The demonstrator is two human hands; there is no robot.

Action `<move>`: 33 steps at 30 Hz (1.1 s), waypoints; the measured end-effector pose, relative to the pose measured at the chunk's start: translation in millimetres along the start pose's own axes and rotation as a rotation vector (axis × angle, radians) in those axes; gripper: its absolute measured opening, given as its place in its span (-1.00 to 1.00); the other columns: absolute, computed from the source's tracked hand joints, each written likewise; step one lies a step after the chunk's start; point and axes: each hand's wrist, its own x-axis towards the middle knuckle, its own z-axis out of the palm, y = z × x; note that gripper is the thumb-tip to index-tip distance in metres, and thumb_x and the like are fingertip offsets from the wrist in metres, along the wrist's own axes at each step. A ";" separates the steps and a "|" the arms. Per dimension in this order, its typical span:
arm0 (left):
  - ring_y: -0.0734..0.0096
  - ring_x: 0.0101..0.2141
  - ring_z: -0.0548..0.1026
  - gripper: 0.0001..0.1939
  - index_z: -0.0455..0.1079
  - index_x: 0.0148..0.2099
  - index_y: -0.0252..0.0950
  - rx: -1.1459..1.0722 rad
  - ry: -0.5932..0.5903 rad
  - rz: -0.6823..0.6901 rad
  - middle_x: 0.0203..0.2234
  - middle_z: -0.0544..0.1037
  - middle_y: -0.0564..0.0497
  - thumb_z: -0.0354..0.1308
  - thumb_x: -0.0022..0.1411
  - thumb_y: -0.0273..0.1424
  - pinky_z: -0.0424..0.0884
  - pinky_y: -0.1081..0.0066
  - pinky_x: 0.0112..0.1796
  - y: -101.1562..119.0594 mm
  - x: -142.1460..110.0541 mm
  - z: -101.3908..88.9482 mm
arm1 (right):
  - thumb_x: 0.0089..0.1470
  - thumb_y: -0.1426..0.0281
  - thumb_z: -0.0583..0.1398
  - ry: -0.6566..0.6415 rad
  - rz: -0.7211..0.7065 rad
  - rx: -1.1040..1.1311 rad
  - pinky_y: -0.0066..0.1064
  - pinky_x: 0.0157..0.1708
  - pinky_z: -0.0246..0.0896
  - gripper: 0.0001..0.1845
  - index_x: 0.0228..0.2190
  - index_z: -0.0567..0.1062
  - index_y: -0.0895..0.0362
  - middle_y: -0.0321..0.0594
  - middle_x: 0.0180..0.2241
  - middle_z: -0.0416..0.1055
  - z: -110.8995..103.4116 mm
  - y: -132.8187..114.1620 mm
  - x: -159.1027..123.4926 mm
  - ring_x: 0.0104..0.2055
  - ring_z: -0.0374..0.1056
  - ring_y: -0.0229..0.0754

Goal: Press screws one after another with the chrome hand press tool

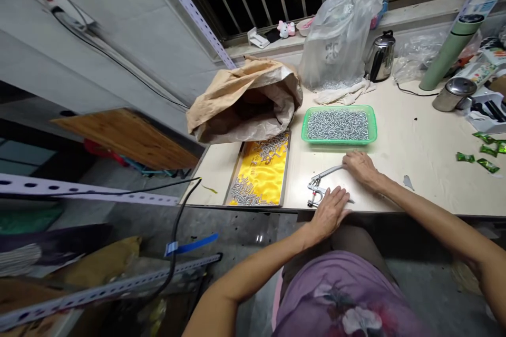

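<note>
Print (pixel 332 52) on bag (pixel 324 26) unreadable. Silver pliers (pixel 317 188) spread, spring (pixel 317 182) showing; left hand (pixel 330 211) over lower handle (pixel 322 190), can't tell grip; right hand (pixel 360 167) pinching upper handle (pixel 332 170) end.

A head-worn camera looks forward and down over the nearby table (pixel 419 142).

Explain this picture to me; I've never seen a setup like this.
There is no machine here, only a person's two bare hands, seen from a camera worn on the head, looking forward and down. The right hand touches one end of a plier-like metal tool; the left hand lies over another part of it. How firmly either grips is hard to tell. Farther back on the table stands a green tray filled with small metal pieces. To the left, more pieces lie on a yellow-lined tray, with a brown paper bag at its far end.
</note>
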 end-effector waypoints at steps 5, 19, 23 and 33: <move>0.07 0.19 0.25 -0.55 0.22 0.20 -0.34 -0.054 -0.011 -0.018 0.10 0.38 -0.25 -0.02 0.33 -0.28 0.18 -0.03 0.16 -0.4 4.6 3.4 | 0.18 0.43 0.09 0.017 -0.422 -0.027 -0.29 -0.23 0.00 -0.79 -0.28 0.54 0.09 -0.09 -0.15 0.41 -5.8 -50.2 4.9 -0.08 0.18 -0.06; 0.11 0.04 0.38 -0.70 0.45 0.00 -0.15 -0.041 0.055 -0.189 -0.01 0.47 -0.09 -0.01 0.30 -0.33 0.32 0.23 0.01 -19.8 21.6 -7.1 | 0.26 0.41 -0.03 0.268 -0.753 0.350 -0.35 -0.27 0.18 -0.72 -0.32 0.45 0.13 -0.16 -0.37 0.44 9.0 -81.5 34.2 -0.28 0.30 -0.17; 0.16 0.06 0.35 -0.69 0.39 0.06 -0.19 0.006 0.025 -0.086 0.00 0.45 -0.13 0.00 0.31 -0.31 0.24 0.19 0.08 -21.1 21.0 -21.8 | 0.28 0.27 -0.05 0.593 -0.467 0.517 -0.29 -0.23 0.27 -0.69 -0.20 0.44 0.11 -0.12 -0.27 0.47 -42.4 -64.7 38.8 -0.23 0.37 -0.13; 0.24 -0.20 0.31 -0.75 0.49 -0.24 -0.27 0.456 0.172 -0.910 -0.33 0.47 -0.10 -0.04 0.31 -0.47 0.34 0.30 -0.18 -141.6 -83.1 -150.7 | 0.26 0.18 -0.13 0.730 -0.205 0.161 0.08 -0.07 0.22 -0.50 0.07 0.37 0.08 0.04 -0.16 0.43 -50.9 40.0 65.1 -0.06 0.32 0.19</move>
